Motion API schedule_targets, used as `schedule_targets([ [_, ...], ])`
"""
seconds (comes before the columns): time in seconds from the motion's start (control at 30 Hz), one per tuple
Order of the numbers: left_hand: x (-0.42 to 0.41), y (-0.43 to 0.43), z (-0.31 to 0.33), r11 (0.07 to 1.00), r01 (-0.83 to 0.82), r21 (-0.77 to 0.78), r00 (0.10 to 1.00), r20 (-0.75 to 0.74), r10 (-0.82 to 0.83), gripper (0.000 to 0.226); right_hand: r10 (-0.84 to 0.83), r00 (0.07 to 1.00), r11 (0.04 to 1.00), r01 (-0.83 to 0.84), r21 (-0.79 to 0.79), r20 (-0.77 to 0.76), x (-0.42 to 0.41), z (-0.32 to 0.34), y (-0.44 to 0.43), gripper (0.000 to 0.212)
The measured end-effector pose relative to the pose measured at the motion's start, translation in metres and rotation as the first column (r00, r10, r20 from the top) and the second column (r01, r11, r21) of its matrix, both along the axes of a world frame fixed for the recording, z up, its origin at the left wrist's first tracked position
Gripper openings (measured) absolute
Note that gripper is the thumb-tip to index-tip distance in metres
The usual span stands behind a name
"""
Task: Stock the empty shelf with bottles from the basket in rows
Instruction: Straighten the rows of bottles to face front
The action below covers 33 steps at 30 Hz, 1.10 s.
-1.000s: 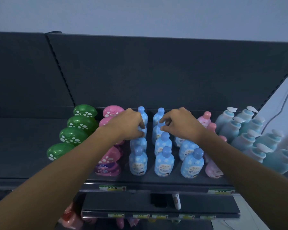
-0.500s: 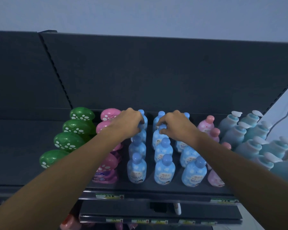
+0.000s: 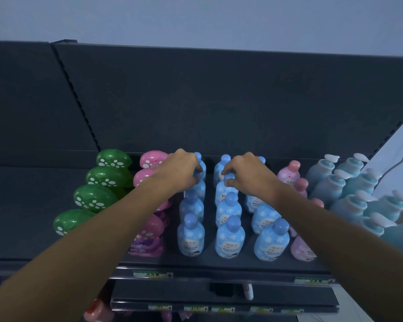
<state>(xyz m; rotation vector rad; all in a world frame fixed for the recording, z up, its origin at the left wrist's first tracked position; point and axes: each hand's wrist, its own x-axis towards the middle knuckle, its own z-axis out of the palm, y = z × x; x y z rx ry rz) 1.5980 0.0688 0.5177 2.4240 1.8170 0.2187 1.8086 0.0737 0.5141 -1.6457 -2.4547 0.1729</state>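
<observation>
Blue glossy plastic, cloud-printed and round-capped: I record three rows of blue bottles (image 3: 229, 238) running from the front edge of the shelf (image 3: 209, 260) to its back. The left hand (image 3: 179, 173) curls round the neck of a left-row bottle (image 3: 199, 190) near the back edge. The right hand (image 3: 247, 175) pinches the cap of a middle-row bottle (image 3: 223, 193). My judgement: the rear bottles are being squared into line. The basket is not in view.
</observation>
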Motion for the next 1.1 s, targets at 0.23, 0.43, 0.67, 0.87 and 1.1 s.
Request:
schedule_targets([
  [0.23, 0.001, 0.000, 0.001, 1.000, -0.008, -0.026, 1.000, -0.012, 0.008, 0.038, -0.002, 1.000, 1.000, 0.001, -0.007, -0.011, 0.001, 0.001, -0.001, 0.025],
  [0.43, 0.002, 0.003, 0.010, 0.999, -0.037, -0.024, 0.999, -0.023, 0.036, 0.039, -0.009, 0.996, 0.999, 0.006, -0.036, -0.093, 0.015, 0.022, 0.000, 0.034],
  [0.67, 0.039, 0.017, 0.024, 0.996, -0.055, 0.070, 0.994, 0.099, 0.048, 0.010, -0.148, 0.989, 0.988, 0.148, 0.034, 0.001, 0.055, 0.027, 0.027, 0.033],
  [0.87, 0.079, 0.037, 0.018, 1.000, -0.006, 0.002, 0.999, 0.053, 0.006, 0.038, -0.173, 0.984, 0.985, 0.173, 0.023, 0.038, 0.065, 0.015, 0.047, 0.032],
  [1.1, 0.091, 0.051, 0.005, 0.997, -0.069, -0.037, 0.997, 0.042, 0.070, 0.037, -0.156, 0.987, 0.987, 0.157, -0.031, 0.022, 0.074, 0.008, 0.056, 0.020],
])
